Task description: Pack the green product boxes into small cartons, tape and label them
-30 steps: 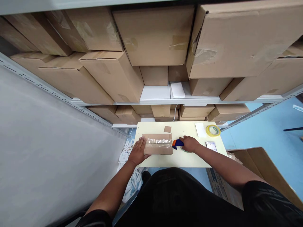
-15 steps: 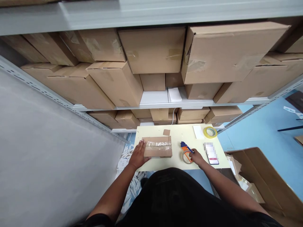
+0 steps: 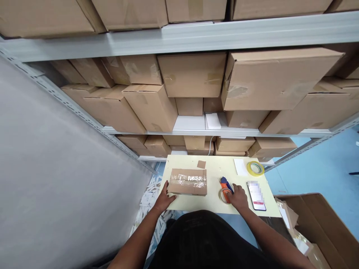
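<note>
While my left hand (image 3: 165, 198) rests open at the table's (image 3: 196, 203) near-left edge, its fingertips touch the left end of the taped cardboard box (image 3: 188, 181). My right hand (image 3: 238, 195) lies on the tape dispenser (image 3: 225, 189), fingers curled over its roll, toward the near edge. Just right of it sits a phone (image 3: 256, 191), its screen blurred and unreadable. A yellow tape roll (image 3: 255, 168) lies at the far-right corner. No writing on the box is readable.
</note>
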`<state>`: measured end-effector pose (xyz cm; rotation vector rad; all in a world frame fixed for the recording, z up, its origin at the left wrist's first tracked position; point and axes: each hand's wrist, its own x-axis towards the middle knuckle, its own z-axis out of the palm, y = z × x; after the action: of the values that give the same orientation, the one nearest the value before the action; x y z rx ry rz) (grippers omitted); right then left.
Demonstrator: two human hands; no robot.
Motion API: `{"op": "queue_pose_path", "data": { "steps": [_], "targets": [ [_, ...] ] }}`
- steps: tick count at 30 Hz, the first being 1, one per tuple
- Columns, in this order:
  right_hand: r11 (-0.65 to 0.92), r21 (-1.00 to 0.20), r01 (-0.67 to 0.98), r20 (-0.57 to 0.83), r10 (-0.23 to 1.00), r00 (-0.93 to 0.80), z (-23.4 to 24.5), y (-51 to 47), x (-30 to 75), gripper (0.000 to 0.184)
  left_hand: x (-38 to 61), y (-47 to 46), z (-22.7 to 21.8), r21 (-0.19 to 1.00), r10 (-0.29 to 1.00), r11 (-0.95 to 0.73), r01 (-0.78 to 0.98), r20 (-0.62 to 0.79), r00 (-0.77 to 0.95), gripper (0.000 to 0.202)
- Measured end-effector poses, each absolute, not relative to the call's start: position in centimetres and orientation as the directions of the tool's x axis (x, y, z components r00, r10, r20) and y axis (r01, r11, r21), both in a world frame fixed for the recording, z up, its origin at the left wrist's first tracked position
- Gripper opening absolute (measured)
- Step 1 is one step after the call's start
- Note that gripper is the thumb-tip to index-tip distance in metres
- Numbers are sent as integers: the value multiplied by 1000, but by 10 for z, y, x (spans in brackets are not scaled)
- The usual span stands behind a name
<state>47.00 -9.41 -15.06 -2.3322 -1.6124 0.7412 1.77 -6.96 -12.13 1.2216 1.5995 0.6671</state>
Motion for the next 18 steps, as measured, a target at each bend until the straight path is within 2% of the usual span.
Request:
{"op": "queue_pose_path", "data": {
  "steps": [2, 4, 7, 10, 14, 18],
  "targets": [
    [-247, -568, 785, -216, 965, 148, -148, -98, 455, 62, 11, -67, -127, 870, 927, 336, 361, -374, 39, 107],
    [-182, -685, 705, -240, 971, 17, -148, -99, 430, 70, 7, -63, -129, 893, 931, 287, 347, -345, 120, 94],
    [-250, -781, 572, -341, 938, -57, -150, -95, 385, 83, 8, -57, -129, 901, 928, 261, 346, -333, 168, 76],
    [-325, -835, 444, -387, 920, -55, -144, -89, 348, 77, 13, -56, -124, 904, 923, 278, 325, -345, 170, 72],
    [-325, -821, 468, -352, 935, 32, -116, -87, 326, 59, 13, -56, -111, 906, 905, 275, 322, -357, 232, 67],
    [-414, -687, 597, -340, 909, 240, -82, -83, 314, 41, 2, -44, -101, 891, 888, 257, 374, -371, 274, 58]
  ]
}}
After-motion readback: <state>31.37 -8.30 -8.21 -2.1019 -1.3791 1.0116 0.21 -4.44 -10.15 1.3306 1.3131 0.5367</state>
